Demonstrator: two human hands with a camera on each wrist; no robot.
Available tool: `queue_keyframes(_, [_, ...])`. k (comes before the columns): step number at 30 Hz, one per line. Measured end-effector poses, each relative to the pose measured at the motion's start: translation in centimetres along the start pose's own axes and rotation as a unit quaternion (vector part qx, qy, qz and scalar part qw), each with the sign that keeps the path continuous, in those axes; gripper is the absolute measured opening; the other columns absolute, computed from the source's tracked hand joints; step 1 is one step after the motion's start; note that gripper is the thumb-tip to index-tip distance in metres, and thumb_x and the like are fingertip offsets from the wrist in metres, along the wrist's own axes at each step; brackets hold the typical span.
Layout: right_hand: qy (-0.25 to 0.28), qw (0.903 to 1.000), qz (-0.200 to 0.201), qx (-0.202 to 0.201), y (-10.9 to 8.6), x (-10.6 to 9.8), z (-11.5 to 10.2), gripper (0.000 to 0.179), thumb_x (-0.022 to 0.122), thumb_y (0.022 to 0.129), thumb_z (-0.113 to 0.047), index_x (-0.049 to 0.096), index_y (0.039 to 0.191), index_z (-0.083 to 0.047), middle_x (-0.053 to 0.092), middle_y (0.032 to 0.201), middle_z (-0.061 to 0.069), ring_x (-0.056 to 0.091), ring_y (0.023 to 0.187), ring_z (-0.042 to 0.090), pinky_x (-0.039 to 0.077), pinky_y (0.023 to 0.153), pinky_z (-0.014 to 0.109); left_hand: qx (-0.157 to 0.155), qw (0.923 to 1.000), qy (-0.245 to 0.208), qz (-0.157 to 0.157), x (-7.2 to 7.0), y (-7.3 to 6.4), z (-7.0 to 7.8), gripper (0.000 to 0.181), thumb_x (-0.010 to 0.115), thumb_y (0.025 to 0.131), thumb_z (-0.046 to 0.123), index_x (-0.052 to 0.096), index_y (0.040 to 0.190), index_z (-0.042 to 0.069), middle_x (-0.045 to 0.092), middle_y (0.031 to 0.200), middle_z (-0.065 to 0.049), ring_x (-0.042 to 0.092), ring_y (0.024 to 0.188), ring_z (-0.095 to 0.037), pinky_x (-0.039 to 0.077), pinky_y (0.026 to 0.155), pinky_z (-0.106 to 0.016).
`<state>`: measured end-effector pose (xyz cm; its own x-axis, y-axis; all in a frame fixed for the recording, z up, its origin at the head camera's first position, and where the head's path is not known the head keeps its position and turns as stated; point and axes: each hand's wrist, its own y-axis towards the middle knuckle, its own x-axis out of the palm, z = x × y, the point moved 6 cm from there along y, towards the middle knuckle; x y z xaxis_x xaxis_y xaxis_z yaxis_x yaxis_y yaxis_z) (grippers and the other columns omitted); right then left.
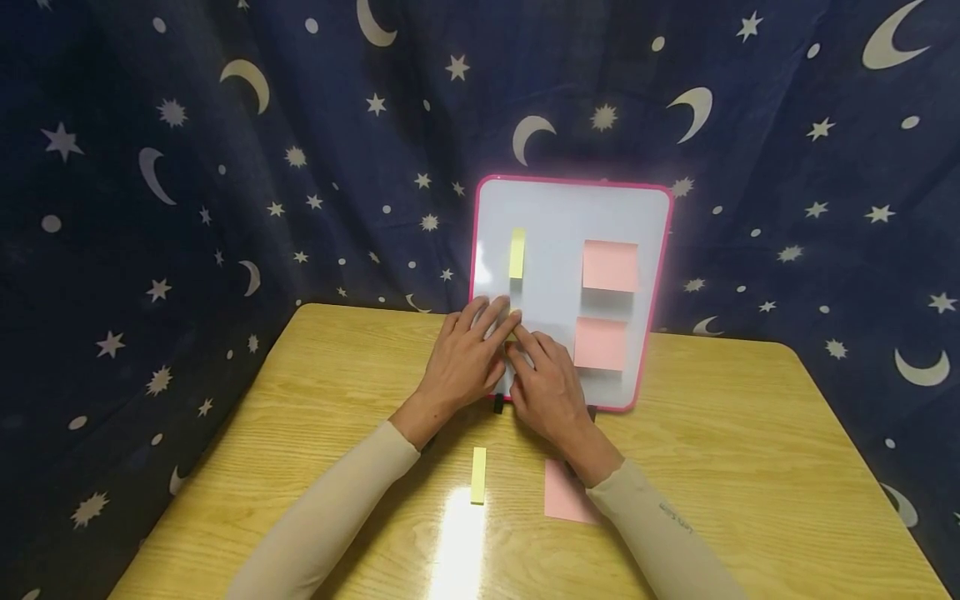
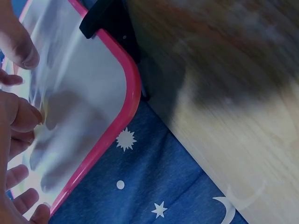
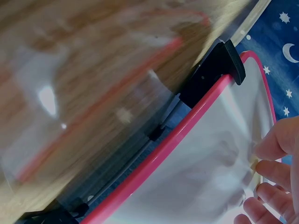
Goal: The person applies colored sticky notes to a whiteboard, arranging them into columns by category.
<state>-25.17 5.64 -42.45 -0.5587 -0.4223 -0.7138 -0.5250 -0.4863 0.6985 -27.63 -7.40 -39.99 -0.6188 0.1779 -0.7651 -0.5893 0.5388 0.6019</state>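
Note:
A white board (image 1: 551, 208) with a pink rim stands tilted on the table. My left hand (image 1: 467, 358) rests on its lower left part, fingers fairly straight and spread. Close against it, my right hand (image 1: 551, 387) touches the board with its fingertips. Between the fingertips shows a sliver of a yellow sticky note (image 1: 513, 337), mostly hidden by the hands. In the right wrist view, a bit of the yellow note (image 3: 255, 164) lies at the right fingertips. Above the hands, another yellow strip (image 1: 517, 253) sticks to the board.
Two pink sticky notes (image 1: 610, 265) are on the board's right side. On the table lie a yellow strip pad (image 1: 478, 476) and a pink pad (image 1: 564, 496), partly under the right forearm. Black stand clips (image 3: 212, 74) hold the board's lower edge. A starry curtain (image 1: 360, 150) hangs behind.

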Motion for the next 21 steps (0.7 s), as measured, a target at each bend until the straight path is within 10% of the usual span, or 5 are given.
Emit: queue_keyframes(21, [0.003,0.9999,-0.009,0.005,-0.12,0.06,0.08,0.045,0.067,0.084,-0.009,0.073,0.128,0.000,0.057,0.151,0.016,0.057,0.122,0.035,0.051,0.097,0.051,-0.025,0.9996,-0.007,-0.015,0.36,-0.52,-0.76,0.064,0.063,0.097,0.031,0.050,0.160,0.029,0.041,0.167,-0.005,0.040,0.148,-0.031,0.044,0.102,-0.049])
